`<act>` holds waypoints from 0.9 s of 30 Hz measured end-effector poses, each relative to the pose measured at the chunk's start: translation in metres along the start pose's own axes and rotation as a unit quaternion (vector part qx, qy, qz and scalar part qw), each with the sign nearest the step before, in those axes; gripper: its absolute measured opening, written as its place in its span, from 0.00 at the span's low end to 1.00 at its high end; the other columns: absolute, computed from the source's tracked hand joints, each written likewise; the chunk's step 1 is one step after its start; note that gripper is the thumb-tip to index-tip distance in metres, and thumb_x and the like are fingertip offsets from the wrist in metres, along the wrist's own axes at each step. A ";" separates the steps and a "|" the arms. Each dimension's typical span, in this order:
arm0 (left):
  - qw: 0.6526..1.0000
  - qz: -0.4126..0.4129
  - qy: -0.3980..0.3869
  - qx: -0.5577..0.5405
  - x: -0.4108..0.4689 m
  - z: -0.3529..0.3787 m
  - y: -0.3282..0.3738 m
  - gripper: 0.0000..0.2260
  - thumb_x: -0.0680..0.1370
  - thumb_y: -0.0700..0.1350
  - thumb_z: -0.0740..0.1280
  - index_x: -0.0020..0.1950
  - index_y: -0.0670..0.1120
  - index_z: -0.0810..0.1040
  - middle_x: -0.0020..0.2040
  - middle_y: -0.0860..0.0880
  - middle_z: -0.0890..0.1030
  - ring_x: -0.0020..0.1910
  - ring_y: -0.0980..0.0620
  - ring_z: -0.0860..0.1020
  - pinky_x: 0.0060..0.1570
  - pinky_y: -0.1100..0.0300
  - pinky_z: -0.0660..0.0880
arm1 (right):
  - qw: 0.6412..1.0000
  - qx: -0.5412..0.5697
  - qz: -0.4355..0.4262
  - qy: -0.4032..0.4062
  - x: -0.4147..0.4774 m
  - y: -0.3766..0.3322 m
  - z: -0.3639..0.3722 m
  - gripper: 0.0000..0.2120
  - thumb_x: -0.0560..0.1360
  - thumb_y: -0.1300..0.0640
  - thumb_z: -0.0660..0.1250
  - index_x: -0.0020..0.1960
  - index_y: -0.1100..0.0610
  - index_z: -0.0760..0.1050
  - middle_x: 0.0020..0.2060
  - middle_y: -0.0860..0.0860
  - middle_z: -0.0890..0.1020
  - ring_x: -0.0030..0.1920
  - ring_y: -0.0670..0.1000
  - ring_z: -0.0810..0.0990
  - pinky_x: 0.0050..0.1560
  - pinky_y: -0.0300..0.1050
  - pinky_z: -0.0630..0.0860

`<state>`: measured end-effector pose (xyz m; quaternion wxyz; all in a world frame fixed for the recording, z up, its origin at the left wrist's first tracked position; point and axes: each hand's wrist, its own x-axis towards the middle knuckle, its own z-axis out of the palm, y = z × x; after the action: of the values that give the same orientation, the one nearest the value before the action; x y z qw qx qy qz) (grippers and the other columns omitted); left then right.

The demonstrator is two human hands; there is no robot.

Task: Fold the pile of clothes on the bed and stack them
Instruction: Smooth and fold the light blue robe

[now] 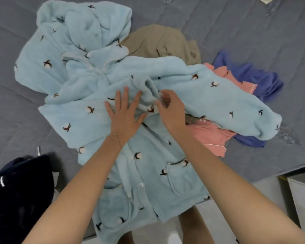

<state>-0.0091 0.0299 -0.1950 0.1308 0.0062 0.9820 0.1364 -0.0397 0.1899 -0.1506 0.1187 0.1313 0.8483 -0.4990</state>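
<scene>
This is a bedroom in a home. The left hand [125,117] and right hand [169,111] work over a bed [253,32] whose grey quilted cover spreads out beyond them and to both sides. Under the hands lies a pale blue fleece robe [95,71] with pockets and buttons, plainly house wear. Beyond the right hand is a tan garment [157,41], and to its right are a pink garment [209,136] and a blue garment [253,76]. Nearer than the right hand and to its right, past the bed's edge, are pale floor [271,191] and a white cabinet [303,199].
</scene>
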 end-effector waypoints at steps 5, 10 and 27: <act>0.999 0.004 0.028 0.037 -0.002 0.008 0.005 0.32 0.78 0.64 0.51 0.80 0.54 0.52 0.81 0.42 0.50 0.79 0.38 0.48 0.71 0.32 0.42 | 0.968 -0.218 -0.128 -0.003 0.005 0.027 -0.010 0.22 0.72 0.55 0.71 0.65 0.58 0.76 0.58 0.56 0.80 0.60 0.61 0.76 0.60 0.54 0.70; 0.995 0.040 0.089 0.018 0.001 0.004 0.047 0.29 0.82 0.59 0.55 0.80 0.51 0.55 0.81 0.42 0.51 0.79 0.40 0.49 0.72 0.35 0.43 | 0.943 -0.295 -0.145 0.053 -0.001 0.045 -0.046 0.26 0.72 0.54 0.72 0.68 0.58 0.74 0.64 0.60 0.77 0.66 0.66 0.72 0.62 0.63 0.68; 0.980 0.179 0.057 0.072 0.054 0.054 0.250 0.27 0.81 0.57 0.55 0.79 0.50 0.59 0.79 0.40 0.57 0.78 0.38 0.55 0.73 0.36 0.47 | 0.938 -0.343 0.019 0.050 0.031 0.155 -0.231 0.33 0.78 0.45 0.64 0.79 0.51 0.56 0.77 0.56 0.59 0.77 0.60 0.54 0.75 0.56 0.53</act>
<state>-0.0530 0.2881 -0.1917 0.0478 0.1834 0.9780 0.0867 -0.0319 0.4681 -0.1777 0.1237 0.1235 0.9701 -0.1683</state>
